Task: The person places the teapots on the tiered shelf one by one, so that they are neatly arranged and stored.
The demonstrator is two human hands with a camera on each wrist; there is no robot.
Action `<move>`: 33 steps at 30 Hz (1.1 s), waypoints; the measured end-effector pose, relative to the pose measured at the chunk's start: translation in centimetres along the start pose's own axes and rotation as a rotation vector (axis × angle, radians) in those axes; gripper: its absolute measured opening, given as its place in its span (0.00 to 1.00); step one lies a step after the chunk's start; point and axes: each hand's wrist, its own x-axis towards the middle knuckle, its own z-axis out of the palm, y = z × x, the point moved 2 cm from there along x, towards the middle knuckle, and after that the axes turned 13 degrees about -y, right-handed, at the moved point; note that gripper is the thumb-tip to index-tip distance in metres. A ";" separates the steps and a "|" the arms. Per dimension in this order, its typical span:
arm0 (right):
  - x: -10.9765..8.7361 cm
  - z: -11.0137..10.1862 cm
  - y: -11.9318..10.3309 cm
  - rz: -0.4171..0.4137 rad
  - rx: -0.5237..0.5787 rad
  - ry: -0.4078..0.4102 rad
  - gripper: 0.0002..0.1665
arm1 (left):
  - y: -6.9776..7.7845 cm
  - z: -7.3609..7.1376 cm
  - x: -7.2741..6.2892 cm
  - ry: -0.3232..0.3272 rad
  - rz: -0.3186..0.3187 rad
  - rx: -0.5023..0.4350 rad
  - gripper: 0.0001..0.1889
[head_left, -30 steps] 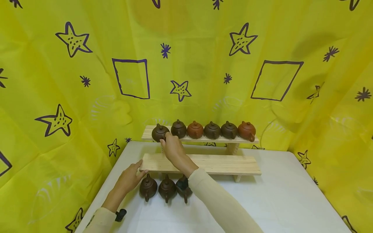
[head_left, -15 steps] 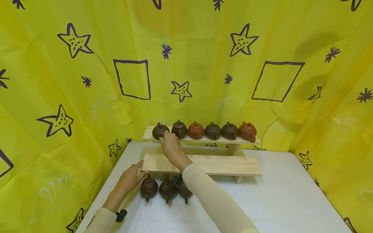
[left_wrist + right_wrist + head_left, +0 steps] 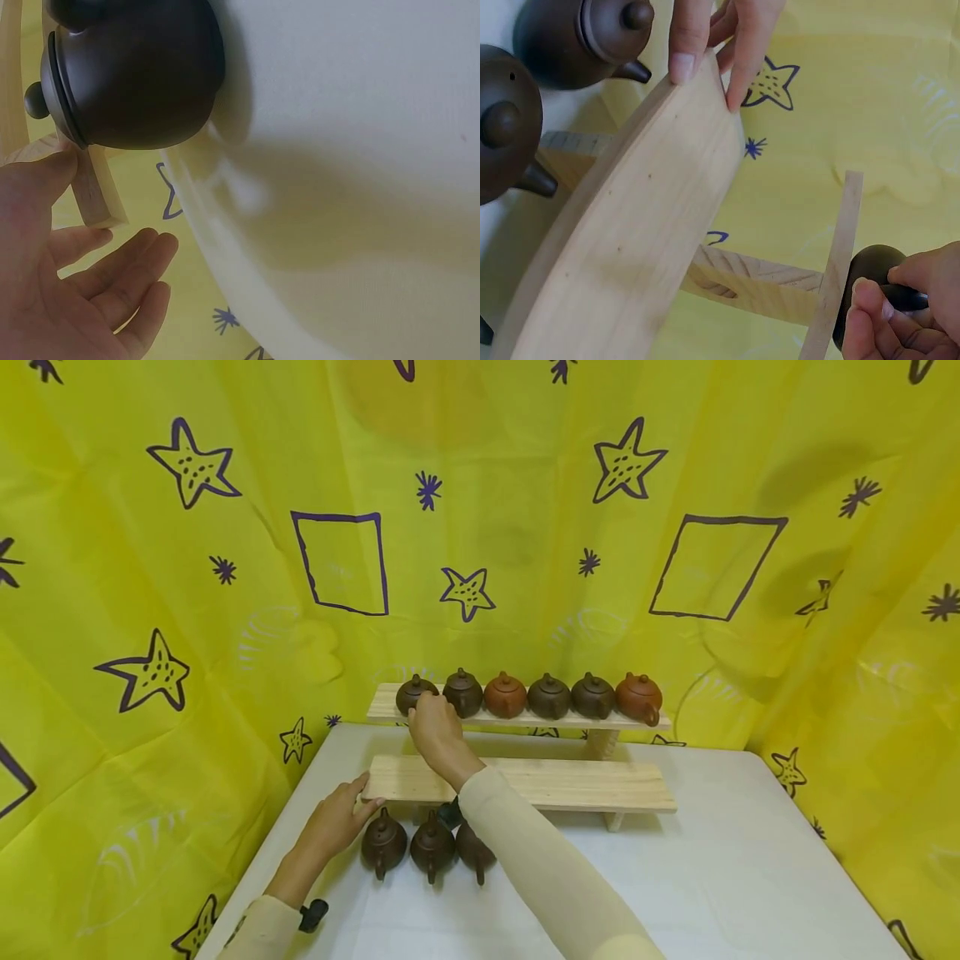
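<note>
My right hand point(image 3: 437, 731) pinches the handle of a dark brown teapot point(image 3: 411, 693) at the left end of the upper wooden shelf point(image 3: 384, 702). In the right wrist view, thumb and fingers of that right hand point(image 3: 919, 307) meet at the teapot's handle. My left hand point(image 3: 337, 817) grips the left end of the lower wooden shelf point(image 3: 585, 783), thumb on the near edge and fingers on the far side. Close to its thumb, in the left wrist view, stands a dark teapot point(image 3: 142, 75) on the white tabletop.
Right of the handled teapot, a row of brown and reddish teapots point(image 3: 506, 695) fills the upper shelf. Three dark teapots point(image 3: 432, 847) stand on the white table point(image 3: 720, 877) before the lower shelf, one partly behind my right sleeve. A yellow patterned curtain point(image 3: 510, 527) surrounds the table.
My right hand has pushed the teapot a little farther back and to the right on the upper shelf, closer to its neighbour. The left hand has stayed at the lower shelf's end.
</note>
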 end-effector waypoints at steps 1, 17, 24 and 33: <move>0.1 0.0 0.0 0.006 -0.002 0.000 0.18 | 0.0 0.0 0.1 -0.002 0.001 -0.001 0.36; 0.9 0.1 0.3 0.024 -0.039 0.030 0.18 | 0.3 0.1 0.5 -0.006 0.008 -0.001 0.36; 0.3 -0.2 0.5 0.015 -0.064 0.005 0.23 | 0.2 0.1 0.3 -0.004 0.011 0.011 0.35; -2.9 -0.5 1.3 -0.090 -0.110 -0.117 0.19 | -0.1 0.0 -0.1 -0.009 0.007 0.013 0.36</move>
